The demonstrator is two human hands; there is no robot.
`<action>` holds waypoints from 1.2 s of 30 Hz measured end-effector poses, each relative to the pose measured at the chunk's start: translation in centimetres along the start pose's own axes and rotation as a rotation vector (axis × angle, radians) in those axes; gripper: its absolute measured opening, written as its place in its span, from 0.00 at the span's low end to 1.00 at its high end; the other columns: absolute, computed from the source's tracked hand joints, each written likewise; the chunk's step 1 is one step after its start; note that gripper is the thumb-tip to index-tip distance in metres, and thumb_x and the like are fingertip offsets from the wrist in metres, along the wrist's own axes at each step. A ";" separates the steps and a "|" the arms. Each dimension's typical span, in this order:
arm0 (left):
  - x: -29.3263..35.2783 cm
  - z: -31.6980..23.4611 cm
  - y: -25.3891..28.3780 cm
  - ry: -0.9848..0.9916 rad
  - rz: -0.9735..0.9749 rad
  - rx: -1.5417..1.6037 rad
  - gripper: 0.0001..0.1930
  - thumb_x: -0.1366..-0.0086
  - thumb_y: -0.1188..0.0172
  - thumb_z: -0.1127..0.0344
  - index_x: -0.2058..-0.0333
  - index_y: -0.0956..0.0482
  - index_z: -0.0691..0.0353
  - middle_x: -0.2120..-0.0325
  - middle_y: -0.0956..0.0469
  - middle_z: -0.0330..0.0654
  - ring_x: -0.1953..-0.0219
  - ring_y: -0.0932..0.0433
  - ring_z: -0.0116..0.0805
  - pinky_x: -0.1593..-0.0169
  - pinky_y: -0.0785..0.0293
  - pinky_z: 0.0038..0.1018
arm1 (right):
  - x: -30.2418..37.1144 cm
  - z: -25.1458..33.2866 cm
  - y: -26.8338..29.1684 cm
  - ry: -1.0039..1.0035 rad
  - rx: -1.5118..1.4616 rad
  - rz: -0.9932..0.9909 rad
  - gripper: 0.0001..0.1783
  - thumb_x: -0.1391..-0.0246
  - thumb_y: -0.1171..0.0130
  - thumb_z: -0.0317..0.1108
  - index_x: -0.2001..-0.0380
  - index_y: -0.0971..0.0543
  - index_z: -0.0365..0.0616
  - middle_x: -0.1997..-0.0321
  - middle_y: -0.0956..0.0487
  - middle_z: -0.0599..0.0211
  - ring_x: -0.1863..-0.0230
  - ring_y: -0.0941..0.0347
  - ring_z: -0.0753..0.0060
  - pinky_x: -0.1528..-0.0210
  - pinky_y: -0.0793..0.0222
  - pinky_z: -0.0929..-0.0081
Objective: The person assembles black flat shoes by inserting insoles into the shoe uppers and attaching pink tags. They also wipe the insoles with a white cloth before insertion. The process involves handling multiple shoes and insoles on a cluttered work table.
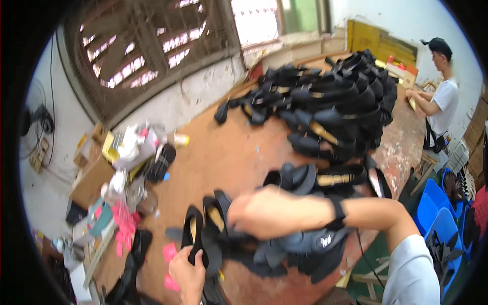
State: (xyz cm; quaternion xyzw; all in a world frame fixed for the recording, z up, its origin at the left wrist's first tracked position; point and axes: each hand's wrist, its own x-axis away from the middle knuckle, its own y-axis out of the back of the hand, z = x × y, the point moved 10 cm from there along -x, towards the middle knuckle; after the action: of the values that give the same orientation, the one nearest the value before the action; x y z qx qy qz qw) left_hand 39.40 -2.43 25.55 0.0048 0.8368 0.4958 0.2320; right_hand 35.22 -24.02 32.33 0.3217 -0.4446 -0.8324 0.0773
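My left hand (186, 270) grips a black slip-on shoe (193, 230) by one end, thumb over its edge. The shoe stands tilted with its opening and beige insole showing. My right hand (262, 212) reaches leftward across a heap of black shoes, its wrist in a dark band. Motion smears its fingers, and I cannot see whether anything is in them. Just left of that hand are further black shoes (216, 216) with light insoles. Dark shoes and grey-black pieces (310, 251) lie below my right forearm, partly hidden by it.
A large pile of black shoes (340, 101) covers the table's far side. Along the left stand boxes, a jar (141, 197) and pink cloth (123, 223). A person (442, 101) works at the far right. Blue bins (441, 223) stand right of the table (229, 152).
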 end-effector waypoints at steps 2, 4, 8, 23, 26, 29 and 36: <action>4.8 0.7 1.7 0.004 -0.066 0.020 0.12 0.44 0.31 0.67 0.64 0.17 0.68 0.68 0.17 0.55 0.64 0.18 0.55 0.58 0.24 0.39 | 3.8 -0.7 4.4 -0.061 0.167 -0.186 0.04 0.51 0.40 0.32 0.71 0.18 0.49 0.68 0.18 0.62 0.59 0.20 0.52 0.56 0.24 0.59; 9.9 1.5 1.2 0.042 -0.004 -0.013 0.11 0.44 0.31 0.67 0.64 0.17 0.67 0.68 0.17 0.53 0.64 0.19 0.53 0.58 0.27 0.39 | 7.6 -4.7 6.5 -0.274 0.149 -0.233 0.08 0.48 0.38 0.34 0.64 0.16 0.45 0.64 0.16 0.58 0.58 0.20 0.51 0.55 0.25 0.59; 17.3 1.3 -1.5 -0.001 0.148 -0.069 0.11 0.46 0.31 0.68 0.65 0.16 0.64 0.71 0.19 0.49 0.66 0.22 0.51 0.61 0.30 0.41 | 15.3 -11.3 2.2 -0.595 0.256 -0.020 0.16 0.47 0.34 0.41 0.63 0.18 0.38 0.60 0.18 0.48 0.55 0.21 0.45 0.53 0.26 0.56; 19.9 -15.0 13.6 -0.483 0.161 1.932 0.07 0.36 0.36 0.67 0.59 0.21 0.57 0.58 0.18 0.47 0.53 0.21 0.49 0.47 0.27 0.47 | 16.2 -1.8 7.2 -0.480 -0.713 -0.737 0.26 0.41 0.44 0.17 0.40 0.31 0.39 0.52 0.20 0.62 0.56 0.22 0.78 0.52 0.25 0.80; 19.7 -16.1 15.7 -0.384 0.032 1.986 0.06 0.32 0.37 0.66 0.59 0.21 0.55 0.57 0.17 0.44 0.53 0.21 0.47 0.45 0.27 0.48 | 17.2 -0.3 4.6 -0.700 -1.088 -0.661 0.22 0.36 0.46 0.32 0.42 0.29 0.34 0.47 0.21 0.56 0.50 0.21 0.66 0.56 0.20 0.72; 19.8 -15.6 16.3 -0.366 0.139 1.934 0.04 0.32 0.39 0.67 0.59 0.22 0.56 0.58 0.16 0.42 0.54 0.20 0.46 0.45 0.27 0.47 | 17.5 2.7 2.6 -0.606 -1.418 -0.503 0.29 0.42 0.40 0.38 0.44 0.29 0.25 0.46 0.23 0.44 0.49 0.21 0.51 0.59 0.17 0.66; 21.2 -8.4 11.7 -0.239 -0.194 0.822 0.13 0.48 0.28 0.69 0.63 0.19 0.60 0.54 0.20 0.51 0.49 0.25 0.53 0.43 0.31 0.45 | 20.4 5.5 -0.5 -0.550 -1.222 -0.367 0.24 0.50 0.29 0.49 0.82 0.25 0.41 0.81 0.33 0.68 0.76 0.40 0.72 0.71 0.40 0.73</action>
State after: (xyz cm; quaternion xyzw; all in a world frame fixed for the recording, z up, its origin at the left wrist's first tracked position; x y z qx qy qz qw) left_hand 14.56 1.59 30.57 0.0755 0.9284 0.0934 0.3516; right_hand 16.03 -28.38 24.64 0.0678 0.1620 -0.9844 -0.0127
